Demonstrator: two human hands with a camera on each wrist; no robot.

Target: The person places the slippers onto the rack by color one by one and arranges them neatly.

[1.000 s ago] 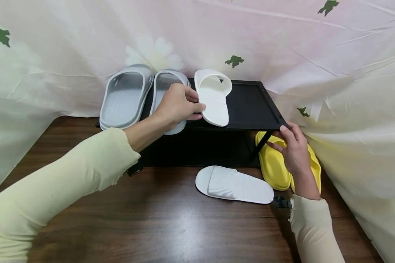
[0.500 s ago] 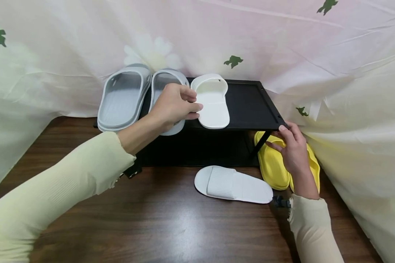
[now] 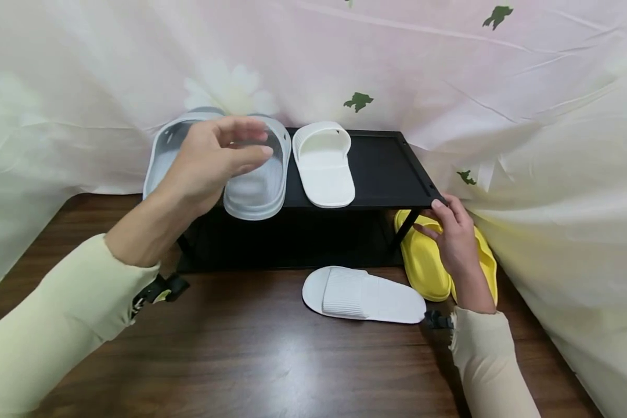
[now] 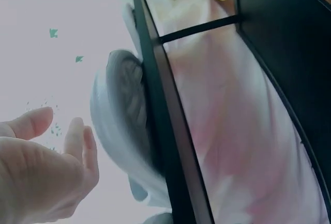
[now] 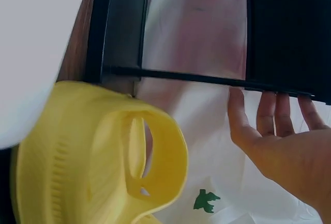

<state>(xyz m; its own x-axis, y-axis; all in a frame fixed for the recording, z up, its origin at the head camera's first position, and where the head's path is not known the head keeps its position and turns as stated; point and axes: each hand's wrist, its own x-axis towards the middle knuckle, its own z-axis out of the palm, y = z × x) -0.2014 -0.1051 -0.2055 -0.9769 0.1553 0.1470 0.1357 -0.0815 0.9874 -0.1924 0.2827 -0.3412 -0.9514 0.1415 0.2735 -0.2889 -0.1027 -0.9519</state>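
My left hand (image 3: pixel 204 157) hovers over the grey slippers on the top shelf of a black shoe rack (image 3: pixel 381 168). Its fingers are bent loosely and hold nothing; the left wrist view shows the hand (image 4: pixel 49 167) apart from a grey slipper (image 4: pixel 121 115). To its right, a white slipper (image 3: pixel 325 165) lies on the shelf, toe toward the curtain. My right hand (image 3: pixel 457 238) holds the rack's front right corner, with fingertips on the edge and thumb lower down. In the right wrist view, the fingers (image 5: pixel 266 113) meet the rack's black edge.
Another white slipper (image 3: pixel 363 295) lies sideways on the brown wooden floor (image 3: pixel 271 360) before the rack. Yellow slippers (image 3: pixel 425 261) stand by the rack's right leg, partly behind my right hand. A floral curtain (image 3: pixel 407 64) hangs behind and along both sides.
My left hand has let go of the white slipper and drawn back left over the grey slippers. The white slipper was set down straighter on the shelf. My right hand stays at the corner.
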